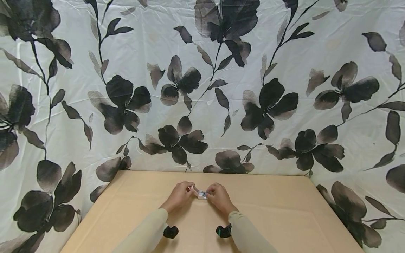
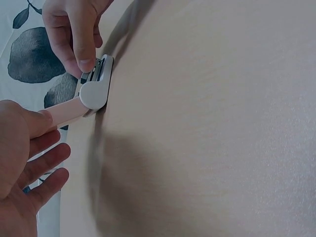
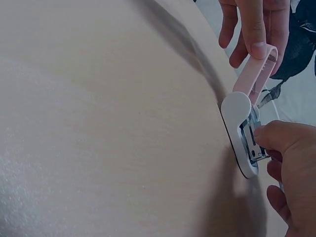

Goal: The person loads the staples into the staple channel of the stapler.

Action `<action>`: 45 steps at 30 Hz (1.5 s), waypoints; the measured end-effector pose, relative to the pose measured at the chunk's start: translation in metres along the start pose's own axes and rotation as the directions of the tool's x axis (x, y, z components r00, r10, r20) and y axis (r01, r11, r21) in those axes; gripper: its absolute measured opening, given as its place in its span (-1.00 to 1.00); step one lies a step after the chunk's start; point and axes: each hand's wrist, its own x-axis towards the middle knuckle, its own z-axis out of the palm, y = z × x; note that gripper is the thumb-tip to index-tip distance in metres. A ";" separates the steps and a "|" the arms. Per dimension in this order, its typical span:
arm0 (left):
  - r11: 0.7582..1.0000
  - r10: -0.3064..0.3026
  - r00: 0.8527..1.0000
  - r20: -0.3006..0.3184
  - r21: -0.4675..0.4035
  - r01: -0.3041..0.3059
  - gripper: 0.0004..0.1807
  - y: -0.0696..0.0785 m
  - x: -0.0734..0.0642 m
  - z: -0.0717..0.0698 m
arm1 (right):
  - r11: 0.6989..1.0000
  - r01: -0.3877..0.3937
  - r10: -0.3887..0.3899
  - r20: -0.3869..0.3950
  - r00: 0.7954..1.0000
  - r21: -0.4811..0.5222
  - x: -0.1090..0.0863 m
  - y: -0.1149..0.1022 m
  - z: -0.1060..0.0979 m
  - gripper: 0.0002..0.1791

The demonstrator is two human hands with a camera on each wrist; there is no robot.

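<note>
A small stapler (image 1: 202, 194) with a white base and a pink top cover is between my two hands over the table. The cover is swung up, baring the metal magazine (image 3: 253, 140) inside the base. My left hand (image 1: 181, 195) pinches the pink cover (image 2: 66, 112) between thumb and forefinger, its other fingers spread apart. Opposite, my right hand (image 1: 219, 197) pinches the stapler at its metal part, thumb tip on the magazine. The far side of the right fingers' grip is hidden behind the stapler. The white base (image 3: 236, 111) stays close over the tabletop.
The tan table (image 1: 272, 207) spreads out around both hands. Behind it and along its sides hangs a white cloth (image 1: 221, 116) printed with dark flowers. A black wrist camera (image 1: 171, 232) sits below the left wrist, another (image 1: 224, 231) below the right.
</note>
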 end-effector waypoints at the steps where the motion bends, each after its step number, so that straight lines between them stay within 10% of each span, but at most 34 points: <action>1: 1.000 0.001 1.000 0.000 0.001 -0.001 -0.75 0.000 0.000 0.000 | 1.000 0.002 -0.002 0.002 1.000 0.004 0.000 0.000 0.000 -0.96; 45: 1.000 0.030 1.000 0.002 -0.007 -0.030 -0.83 0.000 0.001 0.001 | 0.999 0.037 -0.038 -0.018 0.999 -0.015 -0.004 -0.002 -0.003 -0.96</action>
